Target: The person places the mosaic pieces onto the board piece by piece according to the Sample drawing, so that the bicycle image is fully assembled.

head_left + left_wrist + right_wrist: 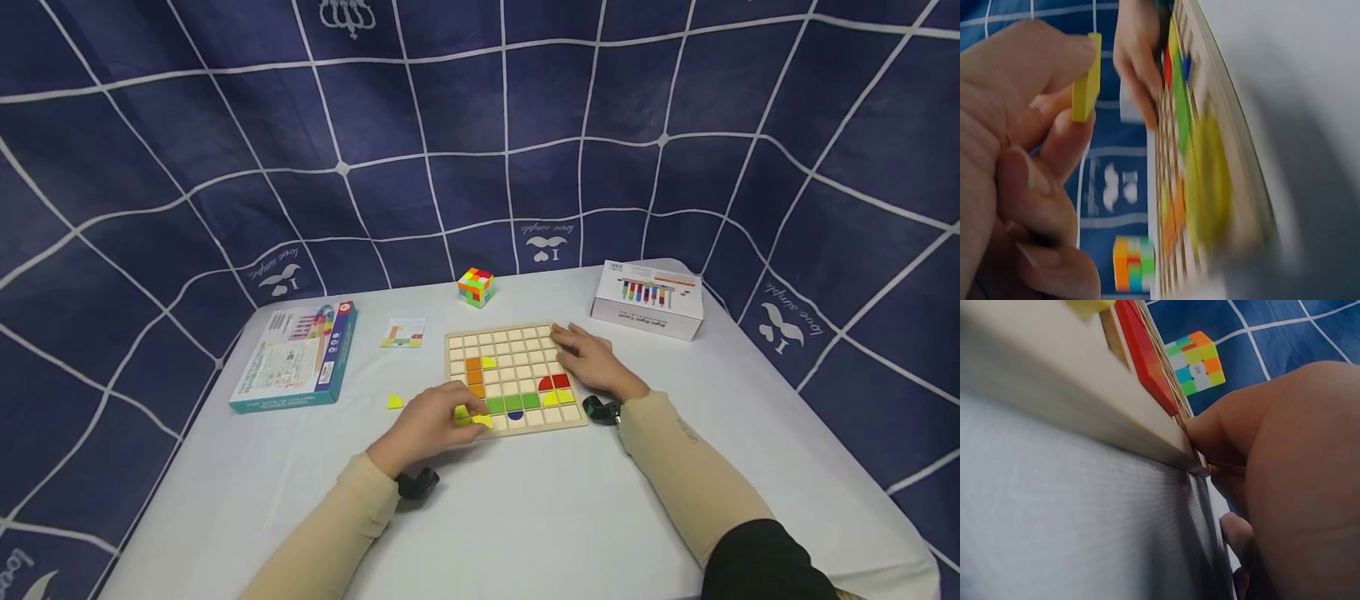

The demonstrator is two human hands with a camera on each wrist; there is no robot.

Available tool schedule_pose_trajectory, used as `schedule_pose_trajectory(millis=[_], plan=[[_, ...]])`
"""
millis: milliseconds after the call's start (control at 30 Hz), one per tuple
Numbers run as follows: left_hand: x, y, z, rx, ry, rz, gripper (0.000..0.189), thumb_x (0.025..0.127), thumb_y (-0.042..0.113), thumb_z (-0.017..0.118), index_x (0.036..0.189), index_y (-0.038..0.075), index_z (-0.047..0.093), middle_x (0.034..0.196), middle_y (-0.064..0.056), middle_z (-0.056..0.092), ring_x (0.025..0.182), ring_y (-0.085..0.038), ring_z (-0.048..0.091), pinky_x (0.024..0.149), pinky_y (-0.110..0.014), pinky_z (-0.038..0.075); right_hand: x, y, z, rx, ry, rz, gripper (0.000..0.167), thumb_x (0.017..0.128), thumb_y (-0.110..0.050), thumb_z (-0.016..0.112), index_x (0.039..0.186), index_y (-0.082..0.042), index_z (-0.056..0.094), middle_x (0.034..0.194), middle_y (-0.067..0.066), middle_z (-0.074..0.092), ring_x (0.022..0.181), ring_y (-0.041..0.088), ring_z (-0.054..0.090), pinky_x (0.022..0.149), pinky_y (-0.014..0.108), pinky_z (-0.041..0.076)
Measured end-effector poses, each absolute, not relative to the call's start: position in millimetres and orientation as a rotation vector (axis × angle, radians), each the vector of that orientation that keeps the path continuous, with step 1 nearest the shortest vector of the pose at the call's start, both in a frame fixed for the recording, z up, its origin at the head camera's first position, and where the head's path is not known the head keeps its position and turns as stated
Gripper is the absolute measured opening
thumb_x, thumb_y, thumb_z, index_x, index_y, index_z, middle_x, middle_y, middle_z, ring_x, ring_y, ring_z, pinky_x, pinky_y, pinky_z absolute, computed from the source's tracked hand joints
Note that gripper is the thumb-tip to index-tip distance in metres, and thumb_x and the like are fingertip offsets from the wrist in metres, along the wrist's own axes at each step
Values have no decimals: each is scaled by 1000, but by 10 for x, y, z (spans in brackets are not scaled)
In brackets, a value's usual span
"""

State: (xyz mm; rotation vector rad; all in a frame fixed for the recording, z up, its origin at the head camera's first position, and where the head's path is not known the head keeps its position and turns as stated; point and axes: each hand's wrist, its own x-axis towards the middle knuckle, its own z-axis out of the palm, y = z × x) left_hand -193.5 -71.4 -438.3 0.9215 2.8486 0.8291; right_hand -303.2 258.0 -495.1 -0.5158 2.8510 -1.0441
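In the left wrist view, my left hand (435, 421) pinches a yellow tile (1087, 81) between thumb and finger, the tile standing on edge. It is over the near left corner of a wooden grid board (536, 422). My right hand (596, 362) grips the board's right edge, thumb on the rim in the right wrist view. In the board's cells lie orange tiles (475, 377), green tiles (513, 403), red tiles (561, 381), a blue half-round tile (514, 414) and several yellow tiles (558, 397). My left hand partly hides the near left cells.
A loose yellow quarter-round tile (395, 402) lies left of the board. Behind it is a pattern card (405, 332). A teal-edged box (296, 354) lies at the left, a puzzle cube (476, 287) at the back, and a white box (648, 300) at the back right.
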Motion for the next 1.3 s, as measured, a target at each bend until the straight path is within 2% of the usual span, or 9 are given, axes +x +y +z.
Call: schedule_pose_trajectory(millis=[100,333,767,867,1067,1300], plan=[[-1985,-429,-4365,975,2847,761,23,88,34,82,107,22,78,94,13,66,85,-10,61,75,-26,50,-3031,2565,-4961,-509,2854,-1039,51,106,-26,51,155,-12,47,168,1,32,159,34,16,121,60,10],[-2068,47,-4423,1002,2893,508,25,90,39,79,109,22,78,96,11,67,78,-3,59,67,-21,49,-3041,2526,-4964,-513,2852,-1040,50,105,-27,52,153,-13,49,166,1,34,158,33,17,121,59,10],[-2130,376,-4588,1035,2952,393,21,91,34,79,109,23,80,93,10,65,73,-4,55,63,-22,46,-3052,2528,-4953,-511,2865,-1016,49,106,-27,52,154,-15,49,166,-3,34,159,31,17,121,58,12],[-2134,407,-4609,1034,2969,399,20,92,34,79,109,23,80,96,10,68,77,-4,59,66,-23,49,-3042,2542,-4945,-506,2865,-1023,49,106,-27,52,153,-14,49,166,-2,34,159,31,17,121,59,12],[-2131,437,-4615,1062,2973,456,17,92,31,79,108,25,81,103,13,75,95,-5,68,80,-27,55,-3045,2575,-4951,-502,2877,-1008,50,106,-28,51,154,-15,48,167,-3,33,159,32,17,121,59,12],[-2105,431,-4607,1092,2988,477,9,92,25,79,100,28,83,102,15,77,97,-4,71,81,-26,56,-3063,2584,-4967,-515,2868,-1020,50,106,-27,51,154,-14,48,167,-1,33,159,33,16,121,59,11]])
